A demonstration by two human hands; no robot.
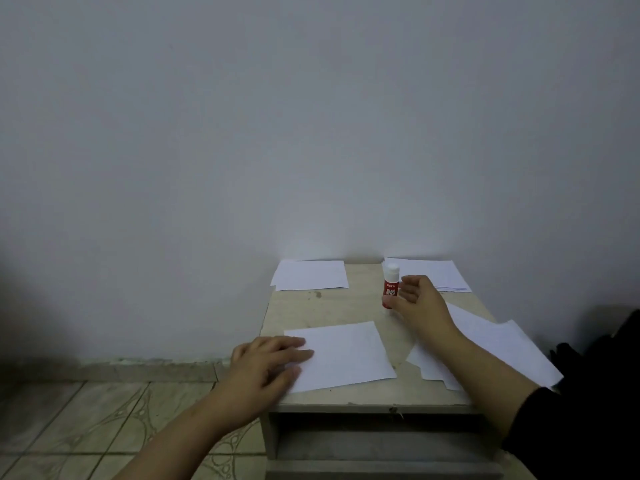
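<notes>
left hand [266, 358]: flat, fingers straight, pressing the near-left edge of front sheet [346, 355], likely pinning it so it won't slide
front sheet: lies flat at the near side of table [346, 306]
right hand [415, 299]: fingers loosely curved, not closed on anything, just beside glue stick [390, 282]
glue stick: upright, cap on, toward table back, between back-left papers [310, 275] and back-right papers [433, 273]
hard to tell: whether thumb touches the stick base; label blurred
hidden: right papers [491, 344] partly under forearm; dark shape [606, 358] at right edge unreadable
</notes>
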